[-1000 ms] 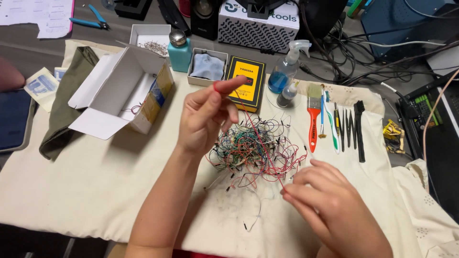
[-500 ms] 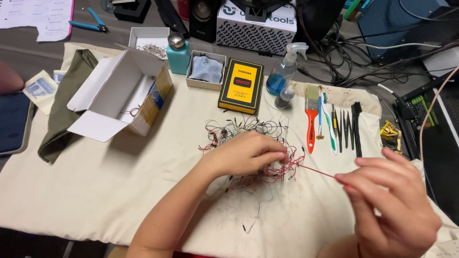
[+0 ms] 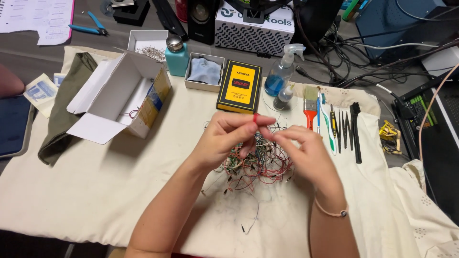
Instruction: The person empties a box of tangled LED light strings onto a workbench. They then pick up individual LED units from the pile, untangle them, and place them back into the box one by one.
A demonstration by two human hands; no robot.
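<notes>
Head view: both hands pinching one red jumper wire above the tangle

Cream cloth covers most of the frame, bench clutter along the top edge. Open white cardboard box sits upper left of centre, green rag just left of it. Yellow tester upper centre, blue spray bottle to its right, then a red-handled brush and a row of black picks right of centre.

Wire tangle lies mid-frame on the cloth, mixed red, green and black leads, a few strays trailing toward the bottom.

Left hand hovers over the tangle, thumb and forefinger closed narrow on a red wire. Right hand meets it from the right, fingertips also pinched; it looks to be on the same lead, though the contact is partly hidden.

Handling, my read: the lead is very light, limp and thin, smooth insulation, so it slips under a loose pinch. Pin ends look bendable and snag neighbours. Best grip is on the insulation close to the end, not the bare pin
</notes>
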